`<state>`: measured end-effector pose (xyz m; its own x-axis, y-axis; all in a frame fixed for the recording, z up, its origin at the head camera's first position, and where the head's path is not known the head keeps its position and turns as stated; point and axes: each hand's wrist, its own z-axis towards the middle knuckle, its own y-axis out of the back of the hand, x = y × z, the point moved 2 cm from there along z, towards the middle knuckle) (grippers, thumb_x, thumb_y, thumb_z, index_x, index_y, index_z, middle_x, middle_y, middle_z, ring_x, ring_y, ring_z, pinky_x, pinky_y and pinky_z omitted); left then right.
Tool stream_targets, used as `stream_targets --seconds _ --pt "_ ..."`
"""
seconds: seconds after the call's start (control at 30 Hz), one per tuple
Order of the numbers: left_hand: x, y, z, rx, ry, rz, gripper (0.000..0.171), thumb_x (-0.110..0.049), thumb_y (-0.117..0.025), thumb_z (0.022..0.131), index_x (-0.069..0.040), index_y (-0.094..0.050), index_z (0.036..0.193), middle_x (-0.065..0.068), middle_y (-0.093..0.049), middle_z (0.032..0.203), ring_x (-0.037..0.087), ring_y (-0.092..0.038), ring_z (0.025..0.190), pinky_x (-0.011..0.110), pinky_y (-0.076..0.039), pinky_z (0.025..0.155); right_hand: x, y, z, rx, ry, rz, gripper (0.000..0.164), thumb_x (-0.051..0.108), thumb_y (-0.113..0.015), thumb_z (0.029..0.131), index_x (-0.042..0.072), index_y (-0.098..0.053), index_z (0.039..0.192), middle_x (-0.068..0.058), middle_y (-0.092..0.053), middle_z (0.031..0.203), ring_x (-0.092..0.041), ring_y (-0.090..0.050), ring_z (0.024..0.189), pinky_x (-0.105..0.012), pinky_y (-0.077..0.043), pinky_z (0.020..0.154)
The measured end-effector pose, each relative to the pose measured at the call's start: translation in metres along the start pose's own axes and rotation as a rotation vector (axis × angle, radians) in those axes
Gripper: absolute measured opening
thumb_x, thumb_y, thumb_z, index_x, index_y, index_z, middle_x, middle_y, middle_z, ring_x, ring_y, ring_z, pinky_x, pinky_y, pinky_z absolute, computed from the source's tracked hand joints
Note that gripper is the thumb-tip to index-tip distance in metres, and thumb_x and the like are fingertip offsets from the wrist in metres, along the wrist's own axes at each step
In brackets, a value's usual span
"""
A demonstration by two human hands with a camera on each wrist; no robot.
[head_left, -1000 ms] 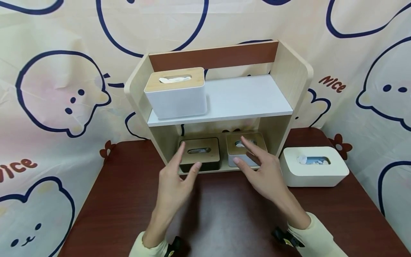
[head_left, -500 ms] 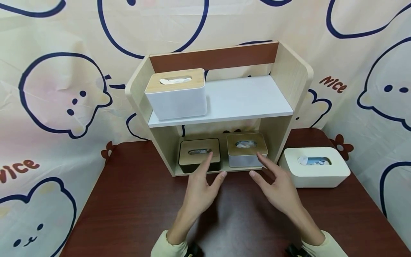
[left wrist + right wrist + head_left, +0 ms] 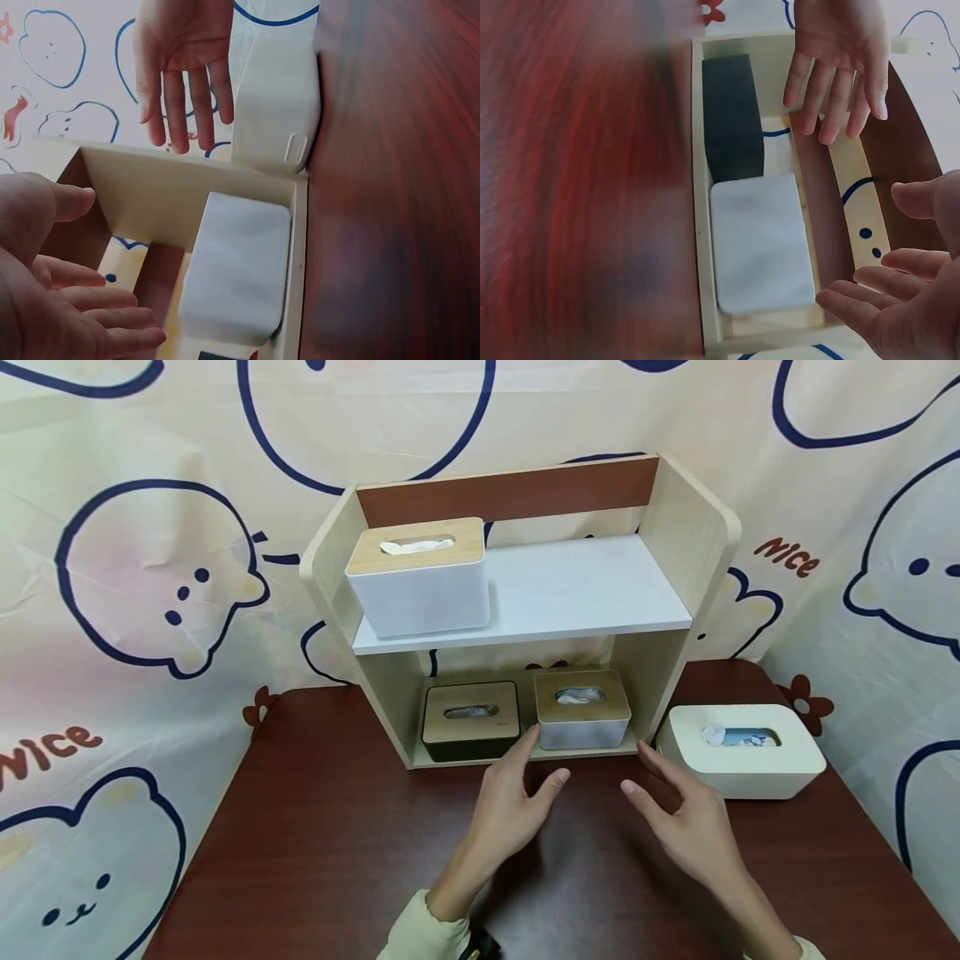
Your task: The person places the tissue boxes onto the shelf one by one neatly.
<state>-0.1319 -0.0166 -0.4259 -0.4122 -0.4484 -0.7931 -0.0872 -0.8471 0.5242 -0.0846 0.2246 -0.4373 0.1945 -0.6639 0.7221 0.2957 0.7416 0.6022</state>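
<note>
Both hands, the left hand (image 3: 510, 806) and the right hand (image 3: 686, 827), are held wide with relaxed fingers and nothing gripped; since a second ago they have been drawn back from the shelf mouth and shifted rightward over the table (image 3: 315, 860). Just beyond the fingertips, the grey tissue box (image 3: 583, 720) stands in the lower compartment of the wooden shelf (image 3: 693, 539), beside the black tissue box (image 3: 470, 727). The cream tissue box (image 3: 742, 760) lies just right of the shelf. Farther up, the white tissue box (image 3: 416, 581) occupies the upper board.

Four tissue boxes (image 3: 415, 575), one shelf (image 3: 678, 527), two hands (image 3: 513, 802).
</note>
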Motion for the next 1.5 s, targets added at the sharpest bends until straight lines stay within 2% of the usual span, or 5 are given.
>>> stream_targets --seconds 0.3,1.03,1.17,1.3,1.5 --pt "-0.009 -0.018 0.005 0.037 0.022 -0.027 0.07 -0.033 -0.072 0.105 0.002 -0.046 0.16 0.018 -0.051 0.164 0.03 -0.049 0.153 0.053 -0.045 0.124 -0.013 0.018 -0.013 -0.029 -0.067 -0.023 0.059 0.032 -0.08 0.1 0.024 -0.061 0.155 -0.006 -0.067 0.149 0.027 -0.043 0.124 0.009 -0.028 0.096" --pt "-0.028 -0.079 0.017 0.158 0.068 -0.06 0.069 -0.035 -0.069 0.106 -0.006 -0.044 0.164 0.007 -0.049 0.167 0.019 -0.049 0.154 0.038 -0.046 0.125 -0.078 0.09 -0.022 -0.162 -0.439 -0.181 0.066 0.038 -0.074 0.103 0.016 -0.052 0.161 -0.028 -0.061 0.15 0.037 -0.038 0.087 0.007 -0.037 0.064" --pt "-0.03 -0.092 0.019 0.161 0.081 -0.053 0.07 -0.036 -0.071 0.105 -0.008 -0.044 0.164 0.005 -0.051 0.165 0.016 -0.049 0.153 0.034 -0.046 0.124 -0.091 0.1 -0.018 -0.165 -0.56 -0.21 0.072 0.044 -0.07 0.104 0.019 -0.043 0.166 -0.022 -0.053 0.161 0.008 -0.063 0.125 0.008 -0.039 0.065" --pt "-0.032 -0.104 0.02 0.163 0.082 -0.037 0.071 -0.036 -0.072 0.104 -0.01 -0.044 0.164 0.004 -0.052 0.164 0.013 -0.05 0.151 0.031 -0.047 0.122 -0.103 0.108 -0.013 -0.167 -0.636 -0.205 0.077 0.044 -0.067 0.105 0.02 -0.034 0.17 -0.017 -0.04 0.171 -0.04 -0.053 0.146 0.006 -0.044 0.073" --pt "-0.037 -0.124 0.021 0.163 0.074 -0.03 0.077 -0.038 -0.072 0.104 -0.006 -0.04 0.166 0.008 -0.047 0.168 0.015 -0.047 0.154 0.03 -0.047 0.122 -0.117 0.114 -0.007 -0.106 -0.63 -0.219 0.088 0.04 -0.066 0.107 0.007 -0.017 0.172 -0.023 -0.02 0.178 -0.055 -0.044 0.148 -0.049 -0.051 0.105"
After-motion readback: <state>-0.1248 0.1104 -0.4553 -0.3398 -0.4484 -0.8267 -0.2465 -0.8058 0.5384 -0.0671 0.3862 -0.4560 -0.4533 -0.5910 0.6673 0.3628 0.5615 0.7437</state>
